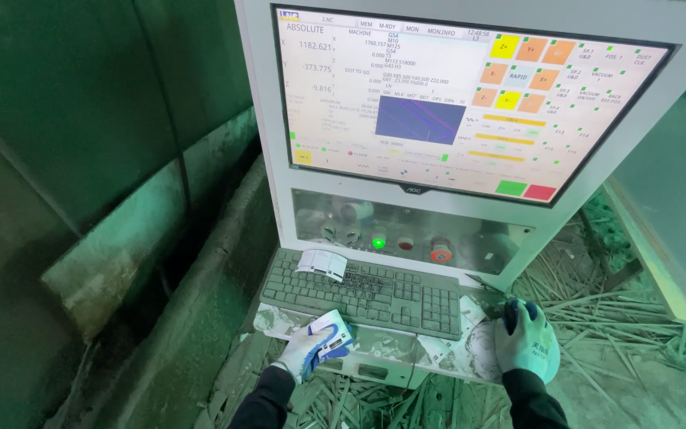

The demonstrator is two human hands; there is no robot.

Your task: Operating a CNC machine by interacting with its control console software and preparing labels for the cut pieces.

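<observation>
A person stands at a machine control console (470, 103). The gloved left hand (315, 345) rests flat below the dusty keyboard (371, 292), holding nothing. The gloved right hand (526, 338) cups a dark mouse (511, 312), seemingly working the on-screen controls.

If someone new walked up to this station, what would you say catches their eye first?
Probably the large lit screen filling the upper middle, with its coloured button tiles at right. Below it a green lamp glows on the panel, above a dusty keyboard. The gloved left hand rests at the shelf's front edge; the gloved right hand covers a mouse, with wood slivers littering the floor.
</observation>
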